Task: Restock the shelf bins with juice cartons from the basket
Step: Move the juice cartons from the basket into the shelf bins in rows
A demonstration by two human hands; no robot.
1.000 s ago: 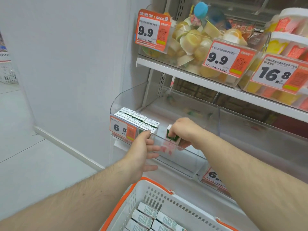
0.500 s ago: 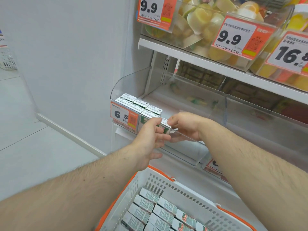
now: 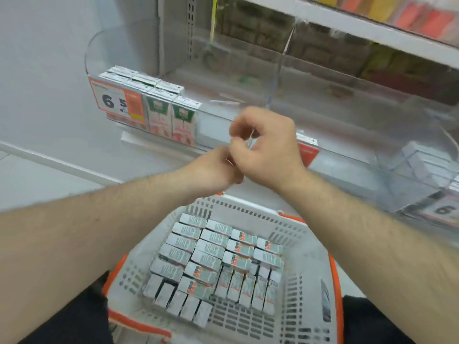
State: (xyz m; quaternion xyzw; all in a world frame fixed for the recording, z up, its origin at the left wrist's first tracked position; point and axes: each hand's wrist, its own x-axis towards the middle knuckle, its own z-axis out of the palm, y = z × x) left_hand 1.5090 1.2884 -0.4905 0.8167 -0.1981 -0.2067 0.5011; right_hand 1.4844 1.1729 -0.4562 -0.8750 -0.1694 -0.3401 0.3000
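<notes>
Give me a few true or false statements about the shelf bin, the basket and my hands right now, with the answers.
1. The basket holds many juice cartons. True.
2. The left hand grips a carton. False: no carton shows in either hand; the left hand meets the right hand in front of the bin.
3. Cartons stand at the bin's left end. True.
4. The bin is packed full across its width. False: the space to the right of the cartons is bare.
5. The price tag on the bin's left front shows 6 and 5. True.
</notes>
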